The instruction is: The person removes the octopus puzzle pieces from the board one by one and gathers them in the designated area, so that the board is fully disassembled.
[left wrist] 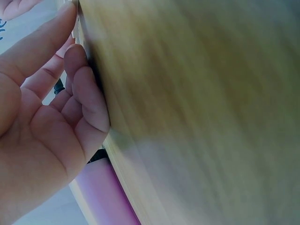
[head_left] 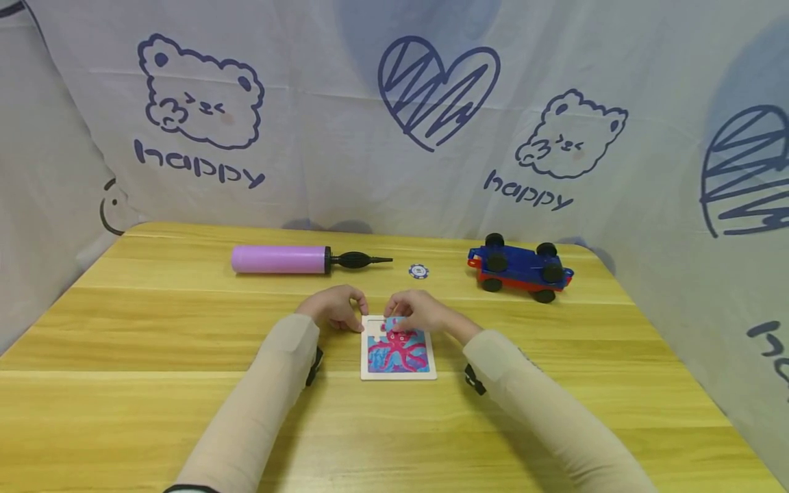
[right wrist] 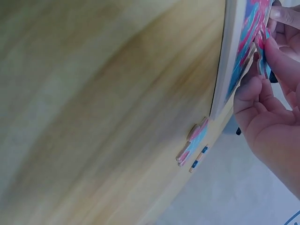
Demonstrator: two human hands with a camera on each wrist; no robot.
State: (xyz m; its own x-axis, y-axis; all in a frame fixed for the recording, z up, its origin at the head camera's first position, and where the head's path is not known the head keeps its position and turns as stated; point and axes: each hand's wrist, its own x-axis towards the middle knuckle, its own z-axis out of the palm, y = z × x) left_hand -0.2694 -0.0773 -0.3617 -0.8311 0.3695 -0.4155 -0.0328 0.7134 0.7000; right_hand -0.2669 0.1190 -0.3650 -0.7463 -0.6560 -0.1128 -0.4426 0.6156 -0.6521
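Right hand (head_left: 419, 313) pinches a puzzle piece (head_left: 396, 324) over the tray (head_left: 398, 373); left hand (head_left: 335, 307) (fingers loosely curled) touches its corner.

One puzzle board (head_left: 398, 352), one purple pump (head_left: 280, 259), one poker chip (head_left: 418, 272), one toy car (head_left: 520, 267), two hands (head_left: 335, 307)

Bright, even light; blurry wrist views.

Pink pump (head_left: 279, 259), poker chip (head_left: 418, 272), overturned toy car (head_left: 520, 267)
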